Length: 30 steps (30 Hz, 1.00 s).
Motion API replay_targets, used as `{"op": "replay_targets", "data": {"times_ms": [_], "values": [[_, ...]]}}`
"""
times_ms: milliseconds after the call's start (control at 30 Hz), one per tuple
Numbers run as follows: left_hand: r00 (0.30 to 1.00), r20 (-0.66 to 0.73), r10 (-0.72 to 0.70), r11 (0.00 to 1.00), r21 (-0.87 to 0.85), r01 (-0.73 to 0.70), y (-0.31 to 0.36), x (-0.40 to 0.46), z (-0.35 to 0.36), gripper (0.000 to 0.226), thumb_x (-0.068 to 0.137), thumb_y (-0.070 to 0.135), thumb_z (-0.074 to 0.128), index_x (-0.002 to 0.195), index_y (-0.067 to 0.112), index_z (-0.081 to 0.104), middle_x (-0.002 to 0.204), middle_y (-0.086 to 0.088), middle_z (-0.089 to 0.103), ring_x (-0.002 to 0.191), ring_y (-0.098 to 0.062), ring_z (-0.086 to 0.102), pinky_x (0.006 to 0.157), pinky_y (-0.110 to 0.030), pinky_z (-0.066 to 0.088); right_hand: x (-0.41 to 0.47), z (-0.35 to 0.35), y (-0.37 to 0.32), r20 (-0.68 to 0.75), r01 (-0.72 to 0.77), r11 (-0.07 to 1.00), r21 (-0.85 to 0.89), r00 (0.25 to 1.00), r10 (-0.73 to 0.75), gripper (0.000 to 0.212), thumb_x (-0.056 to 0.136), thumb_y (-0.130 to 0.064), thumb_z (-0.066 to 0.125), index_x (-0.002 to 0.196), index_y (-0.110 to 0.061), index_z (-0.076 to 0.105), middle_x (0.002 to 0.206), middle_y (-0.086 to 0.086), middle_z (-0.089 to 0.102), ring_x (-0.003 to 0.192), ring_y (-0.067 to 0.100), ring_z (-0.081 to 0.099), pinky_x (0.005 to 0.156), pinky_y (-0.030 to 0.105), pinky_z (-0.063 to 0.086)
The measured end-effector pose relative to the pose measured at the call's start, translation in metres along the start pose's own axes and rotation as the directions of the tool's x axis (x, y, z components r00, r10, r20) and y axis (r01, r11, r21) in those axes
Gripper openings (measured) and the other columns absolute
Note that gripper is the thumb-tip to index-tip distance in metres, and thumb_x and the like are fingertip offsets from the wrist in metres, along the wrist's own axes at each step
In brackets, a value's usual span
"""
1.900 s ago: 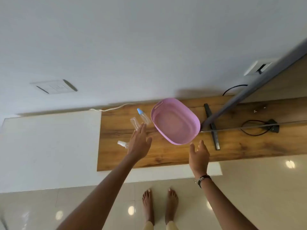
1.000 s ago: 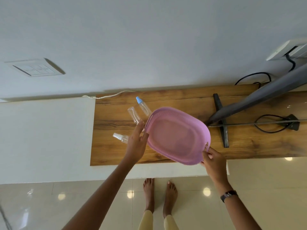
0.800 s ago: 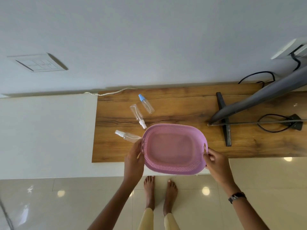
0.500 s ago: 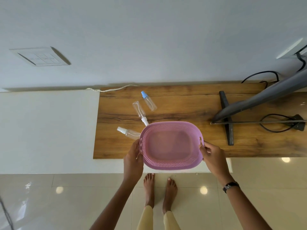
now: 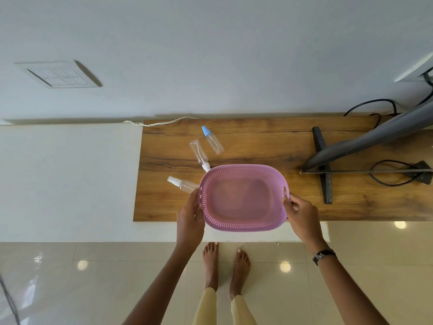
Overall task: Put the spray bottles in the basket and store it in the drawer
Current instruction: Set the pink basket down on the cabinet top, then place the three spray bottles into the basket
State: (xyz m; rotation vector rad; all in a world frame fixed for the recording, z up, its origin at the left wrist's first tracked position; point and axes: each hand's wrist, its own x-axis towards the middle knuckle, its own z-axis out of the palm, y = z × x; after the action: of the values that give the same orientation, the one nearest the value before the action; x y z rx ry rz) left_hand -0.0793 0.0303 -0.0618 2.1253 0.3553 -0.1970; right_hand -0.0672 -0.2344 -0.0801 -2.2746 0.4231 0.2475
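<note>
The basket (image 5: pixel 243 198) looks like matt pink plastic, its walls pierced with small holes. The three spray bottles (image 5: pixel 212 143) (image 5: pixel 199 153) (image 5: pixel 185 184) are clear, smooth plastic, lying on a bench (image 5: pixel 257 141) of grained brown wood. The floor (image 5: pixel 93 282) is glossy cream tile.

Basket (image 5: pixel 243 222): pink, perforated, empty, being held level between both grips.
Spray bottles (image 5: pixel 199 152): three, clear, lying flat beyond the left grip (image 5: pixel 190 216).
</note>
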Motion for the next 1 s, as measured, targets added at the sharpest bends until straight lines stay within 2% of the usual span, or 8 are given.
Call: {"op": "replay_targets", "data": {"times_ms": [100, 200, 333, 433, 533, 700, 867, 1000], "values": [[1.0, -0.001, -0.029, 0.999, -0.024, 0.029, 0.004, 0.0, -0.001, 0.039, 0.095, 0.006, 0.051, 0.133, 0.016, 0.049, 0.101, 0.015, 0.066, 0.091, -0.002, 0.066, 0.073, -0.015, 0.053, -0.001, 0.0, -0.005, -0.013, -0.033, 0.999, 0.003, 0.999, 0.033, 0.027, 0.094, -0.022, 0.056, 0.107, -0.002, 0.066, 0.078, 0.012, 0.072, 0.066, 0.028, 0.067, 0.054, 0.038, 0.059], [0.987, -0.054, -0.153, 0.986, -0.078, 0.149, 0.008, -0.001, -0.004, 0.04, 0.096, 0.014, 0.052, 0.136, 0.013, 0.046, 0.132, -0.002, 0.058, 0.12, -0.018, 0.056, 0.088, -0.027, 0.046, -0.006, -0.002, -0.021, -0.211, -0.019, 0.999, -0.034, 0.977, 0.012, 0.049, 0.093, -0.038, 0.051, 0.132, -0.008, 0.051, 0.118, 0.013, 0.067, 0.094, 0.029, 0.067, 0.074, 0.038, 0.058], [0.914, -0.173, -0.366, 0.917, -0.233, 0.323, 0.003, 0.003, -0.016, 0.034, 0.096, 0.013, 0.051, 0.129, 0.012, 0.048, 0.134, -0.004, 0.056, 0.119, -0.021, 0.055, 0.094, -0.035, 0.047, -0.012, 0.011, -0.078, -0.28, 0.202, 0.979, 0.005, 0.94, -0.192, 0.04, 0.094, -0.026, 0.055, 0.13, -0.01, 0.052, 0.128, 0.007, 0.061, 0.117, 0.017, 0.057, 0.094, 0.034, 0.051], [0.868, -0.098, -0.486, 0.822, -0.388, 0.416, -0.005, 0.009, -0.026, 0.032, 0.095, 0.012, 0.052, 0.127, 0.016, 0.048, 0.131, -0.004, 0.055, 0.115, -0.02, 0.055, 0.095, -0.036, 0.049, -0.014, 0.048, -0.132, -0.149, 0.409, 0.913, 0.008, 0.903, -0.403, 0.03, 0.091, -0.011, 0.06, 0.121, -0.007, 0.06, 0.12, 0.007, 0.066, 0.111, 0.015, 0.06, 0.095, 0.025, 0.048], [0.829, 0.076, -0.554, 0.679, -0.535, 0.503, -0.009, 0.017, -0.036, 0.038, 0.095, 0.011, 0.052, 0.132, 0.012, 0.042, 0.132, -0.008, 0.052, 0.119, -0.022, 0.053, 0.098, -0.034, 0.046, -0.011, 0.094, -0.17, 0.123, 0.512, 0.857, -0.065, 0.856, -0.502, 0.029, 0.087, -0.004, 0.062, 0.116, -0.004, 0.059, 0.108, 0.01, 0.067, 0.097, 0.021, 0.063, 0.081, 0.03, 0.056], [0.778, 0.225, -0.586, 0.565, -0.575, 0.592, -0.022, 0.029, -0.051, 0.047, 0.097, 0.02, 0.052, 0.139, 0.01, 0.036, 0.133, -0.011, 0.05, 0.123, -0.025, 0.051, 0.102, -0.037, 0.044, 0.008, 0.146, -0.196, 0.416, 0.569, 0.725, -0.389, 0.81, -0.412, 0.018, 0.092, 0.003, 0.049, 0.107, -0.001, 0.057, 0.105, 0.015, 0.064, 0.097, 0.027, 0.06, 0.076, 0.032, 0.05], [0.772, 0.234, -0.59, 0.547, -0.588, 0.596, -0.038, 0.038, -0.061, 0.038, 0.095, 0.024, 0.054, 0.131, 0.017, 0.042, 0.128, -0.005, 0.053, 0.119, -0.022, 0.053, 0.102, -0.039, 0.045, 0.022, 0.175, -0.203, 0.532, 0.585, 0.529, -0.615, 0.803, -0.269, 0.015, 0.091, 0.003, 0.053, 0.099, -0.002, 0.064, 0.096, 0.011, 0.067, 0.089, 0.024, 0.065, 0.072, 0.031, 0.054], [0.776, 0.24, -0.583, 0.551, -0.586, 0.595, -0.048, 0.042, -0.066, 0.03, 0.095, 0.027, 0.054, 0.123, 0.021, 0.044, 0.123, -0.001, 0.054, 0.116, -0.02, 0.053, 0.098, -0.036, 0.045, 0.03, 0.19, -0.203, 0.555, 0.583, 0.484, -0.653, 0.803, -0.218, 0.017, 0.09, 0.003, 0.052, 0.097, -0.005, 0.065, 0.094, 0.008, 0.068, 0.089, 0.024, 0.067, 0.067, 0.031, 0.052]]}}
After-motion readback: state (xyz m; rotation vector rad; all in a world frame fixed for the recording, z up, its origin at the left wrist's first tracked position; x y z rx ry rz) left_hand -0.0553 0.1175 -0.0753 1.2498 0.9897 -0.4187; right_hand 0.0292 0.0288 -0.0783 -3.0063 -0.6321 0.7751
